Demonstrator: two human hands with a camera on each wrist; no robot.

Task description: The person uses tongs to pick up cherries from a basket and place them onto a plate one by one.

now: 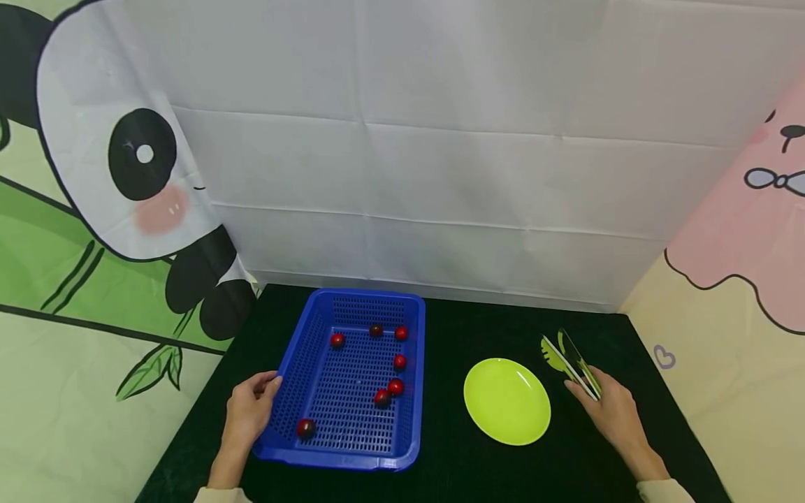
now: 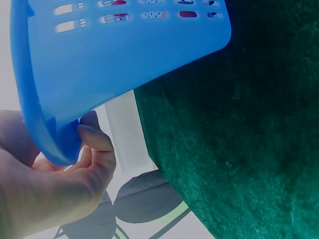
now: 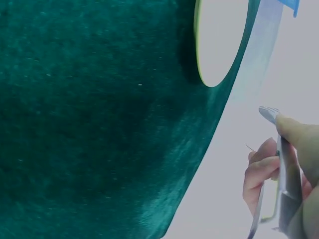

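Note:
A blue perforated plastic basket point(image 1: 342, 457) stands on the table, with several dark red cherry tomatoes point(image 1: 395, 387) scattered over its floor. My left hand point(image 1: 247, 412) grips the basket's left rim; in the left wrist view the fingers point(image 2: 97, 142) curl under the blue lip point(image 2: 65, 147). On the right, my right hand point(image 1: 613, 412) holds a pair of tongs point(image 1: 569, 360) with light green, toothed ends and pale arms. The tips of the tongs stand apart with nothing between them, pointing up and away. Between basket and tongs lies a lime green plate point(image 1: 506, 402).
The table has a dark green cloth point(image 1: 453, 335). A white sheet point(image 1: 402, 175) hangs behind its far edge. Printed cloths stand at both sides, a panda point(image 1: 126, 181) on the left and a pink figure point(image 1: 748, 237) on the right.

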